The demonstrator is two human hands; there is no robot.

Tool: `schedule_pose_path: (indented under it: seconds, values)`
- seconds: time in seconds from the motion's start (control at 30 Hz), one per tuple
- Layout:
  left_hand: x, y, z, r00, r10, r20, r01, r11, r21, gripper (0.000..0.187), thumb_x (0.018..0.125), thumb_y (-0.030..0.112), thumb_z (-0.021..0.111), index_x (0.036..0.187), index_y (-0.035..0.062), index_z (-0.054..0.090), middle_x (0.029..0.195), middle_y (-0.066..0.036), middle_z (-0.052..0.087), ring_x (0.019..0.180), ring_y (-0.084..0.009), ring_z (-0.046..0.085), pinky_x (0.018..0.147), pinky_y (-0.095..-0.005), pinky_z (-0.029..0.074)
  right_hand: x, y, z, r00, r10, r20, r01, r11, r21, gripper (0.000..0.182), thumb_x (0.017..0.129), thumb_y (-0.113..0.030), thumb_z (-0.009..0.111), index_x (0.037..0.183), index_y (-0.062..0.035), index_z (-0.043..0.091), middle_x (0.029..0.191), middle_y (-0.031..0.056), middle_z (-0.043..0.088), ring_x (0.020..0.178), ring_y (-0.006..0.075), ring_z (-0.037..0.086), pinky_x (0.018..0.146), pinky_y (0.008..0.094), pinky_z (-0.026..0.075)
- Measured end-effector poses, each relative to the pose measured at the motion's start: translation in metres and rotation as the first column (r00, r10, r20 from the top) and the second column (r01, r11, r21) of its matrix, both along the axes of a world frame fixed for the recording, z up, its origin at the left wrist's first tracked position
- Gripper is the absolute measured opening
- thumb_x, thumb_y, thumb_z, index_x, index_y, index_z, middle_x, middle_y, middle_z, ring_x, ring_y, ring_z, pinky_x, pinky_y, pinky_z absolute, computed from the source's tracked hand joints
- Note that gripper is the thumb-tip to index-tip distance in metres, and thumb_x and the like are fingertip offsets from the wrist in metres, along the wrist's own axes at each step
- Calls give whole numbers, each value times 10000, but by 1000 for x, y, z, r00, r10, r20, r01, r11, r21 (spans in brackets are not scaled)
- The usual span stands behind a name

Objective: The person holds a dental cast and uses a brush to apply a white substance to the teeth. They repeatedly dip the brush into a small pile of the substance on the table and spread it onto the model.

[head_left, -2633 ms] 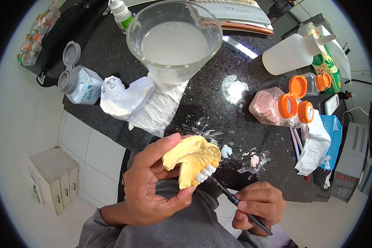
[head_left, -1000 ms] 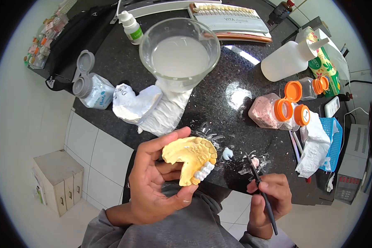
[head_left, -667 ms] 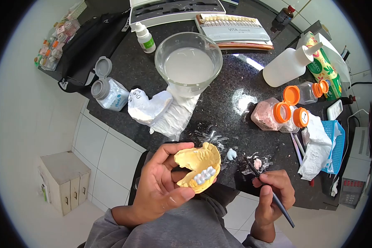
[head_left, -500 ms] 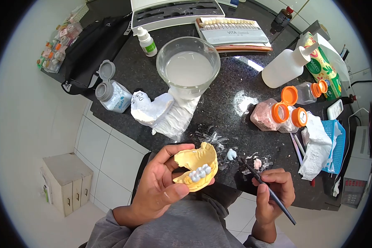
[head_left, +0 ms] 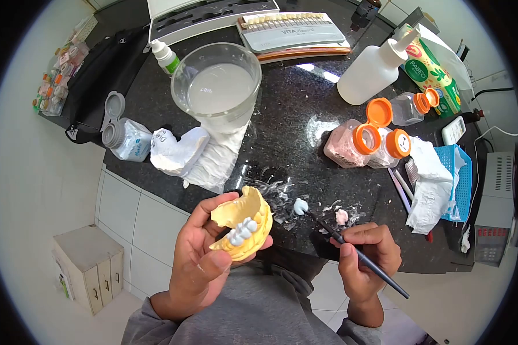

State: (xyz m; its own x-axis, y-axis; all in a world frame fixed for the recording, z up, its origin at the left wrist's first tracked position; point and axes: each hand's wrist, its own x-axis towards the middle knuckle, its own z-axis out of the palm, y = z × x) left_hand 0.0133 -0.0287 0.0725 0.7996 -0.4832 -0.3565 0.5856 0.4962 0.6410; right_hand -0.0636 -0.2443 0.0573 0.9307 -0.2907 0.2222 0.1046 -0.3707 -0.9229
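Observation:
My left hand is wrapped round a yellow dental cast, held above the counter's front edge. A row of grey-white teeth sits on the near arm of the cast. In my right hand is a slim dark brush, gripped like a pen and slanting down to the left. Its tip is at a pale blue lump of paste, apparently touching it. A pink lump lies to the right, with whitish smears around both lumps.
A glass bowl of cloudy liquid and a white plaster cast stand back left. Open jars with orange lids, a white squeeze bottle and a blue basket are on the right. A shade guide lies behind.
The brush tip has moved left from beside the pale blue lump to the lump itself. My left hand still holds the cast, slightly turned. The whole view has shifted.

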Motion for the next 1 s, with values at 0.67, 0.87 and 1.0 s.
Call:
schedule_pose_path:
  seconds: [0.67, 0.87, 1.0]
  values:
    - [0, -3, 5, 1000, 7, 0, -7, 1000, 26, 734, 785, 194, 681, 1333, -46, 254, 1298, -220, 435, 1077, -314, 575, 909, -358, 487, 5, 7, -1, 945, 145, 294, -146, 989, -19, 221, 678, 30, 705, 882, 39, 622, 734, 156, 642, 602, 210, 647, 512, 252, 506]
    - [-3, -5, -1, 999, 24, 42, -29, 992, 124, 798, 754, 285, 728, 1327, -28, 271, 1297, -211, 436, 1059, -276, 585, 885, -328, 517, 16, 28, 2, 848, 196, 492, -188, 980, -65, 228, 625, -3, 691, 831, -8, 594, 728, 111, 610, 594, 212, 644, 498, 254, 548]
    - [-7, -6, -9, 995, 52, 84, -62, 990, 126, 776, 758, 225, 725, 1322, -39, 262, 1299, -224, 420, 1120, -270, 538, 947, -408, 477, 21, 29, -3, 836, 212, 506, -191, 977, -93, 250, 614, -3, 696, 839, -12, 587, 731, 112, 614, 601, 215, 649, 499, 253, 548]
